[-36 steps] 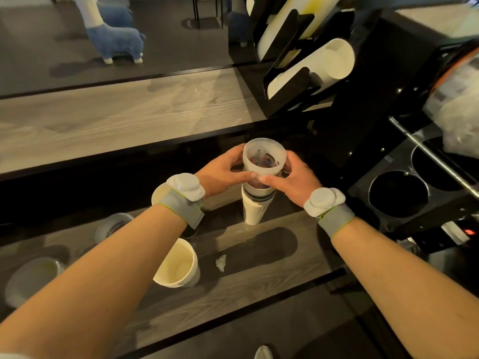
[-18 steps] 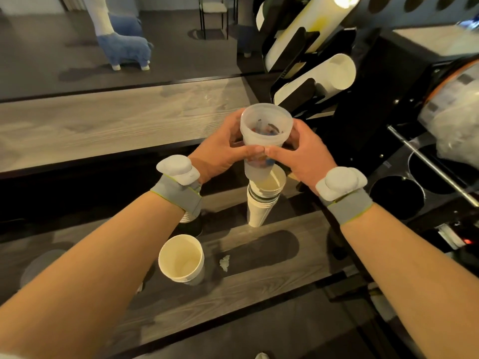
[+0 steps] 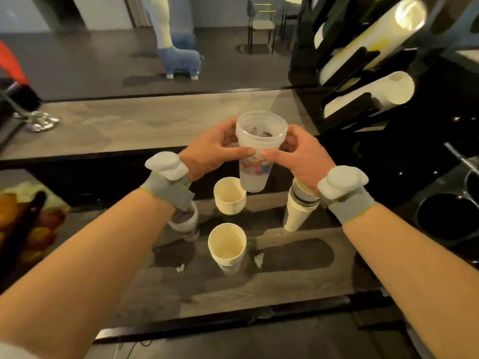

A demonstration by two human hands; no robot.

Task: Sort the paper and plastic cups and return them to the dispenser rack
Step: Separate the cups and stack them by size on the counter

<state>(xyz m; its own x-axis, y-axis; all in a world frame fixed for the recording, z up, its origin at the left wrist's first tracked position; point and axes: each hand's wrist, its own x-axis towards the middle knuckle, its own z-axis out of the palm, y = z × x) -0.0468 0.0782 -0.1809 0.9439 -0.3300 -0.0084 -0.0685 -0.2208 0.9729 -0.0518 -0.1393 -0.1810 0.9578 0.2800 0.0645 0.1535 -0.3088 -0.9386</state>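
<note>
A stack of clear plastic cups with coloured print hangs in the air above the counter. My left hand grips its left side and my right hand grips its right side, thumbs meeting at the front. Below it two stacks of paper cups stand upright on the wooden counter. A taller mixed stack of paper cups stands under my right wrist. Another plastic cup stack lies partly hidden behind my left wrist. The black dispenser rack with long white cup tubes stands at the upper right.
Two paper scraps lie on the counter near the front cup stack. Round black holes open in the unit at the right. A raised wooden ledge runs behind the cups. A fruit picture lies at the left.
Both hands lifted the plastic cup stack off the tall paper stack and carried it up and slightly left. The view shifted, showing more cup stacks on the counter.
</note>
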